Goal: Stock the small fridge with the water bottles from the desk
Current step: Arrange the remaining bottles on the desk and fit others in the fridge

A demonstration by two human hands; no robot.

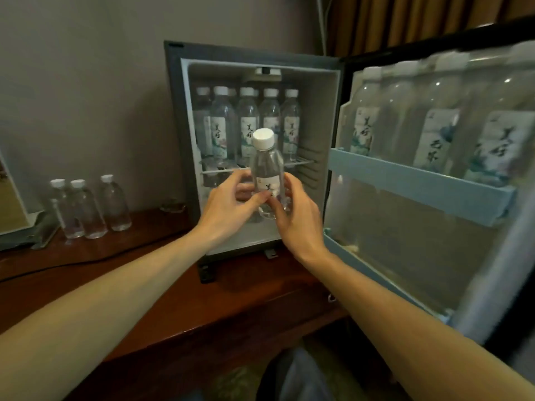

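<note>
Hotel room: minibar fridge (179, 140) on wooden desk (162, 299), curtains (405, 18).

A plain grey wall (86, 68) fills my left. A brown pleated curtain (405, 21) hangs at the upper right, with a thin white cord (320, 24) just beside it. At my far left stands a light-framed panel (11, 204), with crumpled clear wrap (46, 227) against its foot. A black cable (86, 260) trails in from the left edge.

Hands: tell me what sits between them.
In the head view, one upright white-capped water bottle sits between the left hand and right hand, both gripping its lower half.
</note>
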